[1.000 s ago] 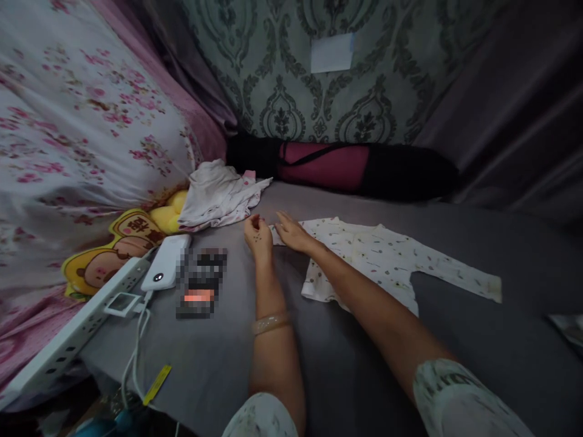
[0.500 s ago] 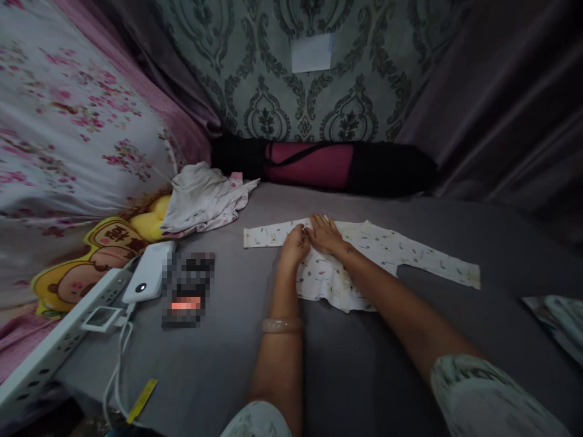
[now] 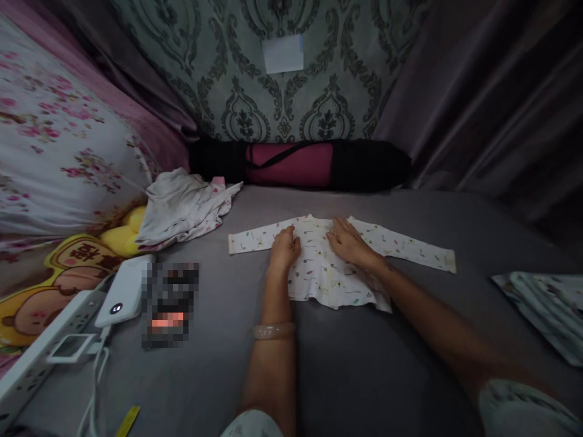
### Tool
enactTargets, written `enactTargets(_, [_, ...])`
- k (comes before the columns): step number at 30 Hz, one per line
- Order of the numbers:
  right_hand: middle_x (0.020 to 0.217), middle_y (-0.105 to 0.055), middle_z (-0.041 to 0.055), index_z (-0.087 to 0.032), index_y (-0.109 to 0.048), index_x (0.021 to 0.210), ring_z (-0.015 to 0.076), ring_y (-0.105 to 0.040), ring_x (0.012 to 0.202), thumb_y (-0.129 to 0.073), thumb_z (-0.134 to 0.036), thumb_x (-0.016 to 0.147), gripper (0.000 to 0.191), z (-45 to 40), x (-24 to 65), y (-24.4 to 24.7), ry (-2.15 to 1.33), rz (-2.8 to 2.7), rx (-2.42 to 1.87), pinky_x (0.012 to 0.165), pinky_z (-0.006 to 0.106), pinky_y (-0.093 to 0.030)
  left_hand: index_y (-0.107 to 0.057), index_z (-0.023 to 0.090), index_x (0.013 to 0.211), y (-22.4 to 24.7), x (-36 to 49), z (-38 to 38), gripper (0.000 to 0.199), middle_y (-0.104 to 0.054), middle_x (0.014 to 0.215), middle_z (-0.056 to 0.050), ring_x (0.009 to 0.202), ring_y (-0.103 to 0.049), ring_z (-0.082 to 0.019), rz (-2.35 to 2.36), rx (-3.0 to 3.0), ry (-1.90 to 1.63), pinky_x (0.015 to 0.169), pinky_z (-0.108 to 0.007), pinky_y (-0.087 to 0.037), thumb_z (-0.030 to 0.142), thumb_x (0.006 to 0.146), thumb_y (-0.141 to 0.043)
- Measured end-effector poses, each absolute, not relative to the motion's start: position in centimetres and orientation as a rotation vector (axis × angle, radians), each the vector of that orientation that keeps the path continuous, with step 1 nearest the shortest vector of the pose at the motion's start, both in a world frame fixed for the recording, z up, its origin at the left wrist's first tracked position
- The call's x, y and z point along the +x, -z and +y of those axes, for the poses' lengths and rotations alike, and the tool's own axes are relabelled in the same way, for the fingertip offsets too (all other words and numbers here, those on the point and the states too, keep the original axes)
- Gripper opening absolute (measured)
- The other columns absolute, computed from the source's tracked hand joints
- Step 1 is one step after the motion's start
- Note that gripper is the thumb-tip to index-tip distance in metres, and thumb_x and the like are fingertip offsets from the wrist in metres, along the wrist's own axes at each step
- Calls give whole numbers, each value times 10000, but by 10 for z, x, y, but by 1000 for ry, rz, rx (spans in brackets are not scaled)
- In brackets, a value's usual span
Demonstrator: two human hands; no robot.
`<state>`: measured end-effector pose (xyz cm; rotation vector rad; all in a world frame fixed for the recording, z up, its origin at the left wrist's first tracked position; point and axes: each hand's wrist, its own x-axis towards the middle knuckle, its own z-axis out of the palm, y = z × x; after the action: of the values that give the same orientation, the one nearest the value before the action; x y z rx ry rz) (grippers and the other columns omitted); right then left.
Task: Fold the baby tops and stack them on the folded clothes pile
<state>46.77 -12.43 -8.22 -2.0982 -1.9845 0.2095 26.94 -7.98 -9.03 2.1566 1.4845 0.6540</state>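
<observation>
A small white long-sleeved shirt [image 3: 319,267] with a tiny scattered print lies on a grey sheet [image 3: 204,376], its sleeves stretched out to both sides and its hem slightly wavy. My left hand [image 3: 286,247] rests on the shirt's left side near the armpit, fingers slightly bent and the thumb apart from them. On the right of the chest, my right hand [image 3: 350,241] lies flat with its fingers extended. Neither hand grips the fabric. A pale bangle [image 3: 274,331] circles my left wrist.
Crumpled light clothing [image 3: 182,206] lies at the back left, by a yellow plush cushion [image 3: 77,273]. Nearer are a white power bank [image 3: 125,291], a power strip [image 3: 50,340] and a blurred-out dark object [image 3: 170,303]. A black-and-pink long bag [image 3: 291,164] lies behind; folded cloth [image 3: 546,309] sits right.
My hands have moved apart, the right one going rightward across the shirt. More of the shirt's front and neckline shows between them. The view has shifted to the right.
</observation>
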Motion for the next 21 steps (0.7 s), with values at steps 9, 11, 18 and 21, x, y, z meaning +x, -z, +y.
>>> enactTargets(9, [1553,-198,188,7,-243,1481,285,-143,1438,-148,-460,969,699,-118,501,103,-146,-1855,-2392,1169,434,-115,-489,176,1294,74,277,-95,423,-471,1378,-137,1261,-429,-282,1484,2269,-369,1042,-404,-345,279,884,-495])
enactTargets(11, [1544,-230,181,-5,-255,1480,285,-169,1430,-143,-461,969,694,-108,504,102,-118,-1828,-2389,1166,438,-125,-480,182,1299,73,278,-96,442,-419,1429,-139,1297,-389,-294,1490,2282,-324,1050,-418,-331,296,873,-516])
enactTargets(18, [1559,-186,175,-4,-224,1491,270,-137,1442,-148,-502,964,729,-127,509,104,-173,-1916,-2342,1175,417,-108,-500,182,1286,75,278,-96,439,-373,1470,-139,1338,-334,-306,1500,2315,-268,1080,-430,-298,320,870,-521])
enactTargets(21, [1566,-163,171,-9,-214,1497,262,-113,1448,-158,-531,957,753,-152,515,104,-200,-1959,-2310,1180,400,-98,-506,189,1287,78,278,-95,446,-371,1473,-132,1336,-337,-311,1504,2318,-269,1073,-438,-309,335,865,-521])
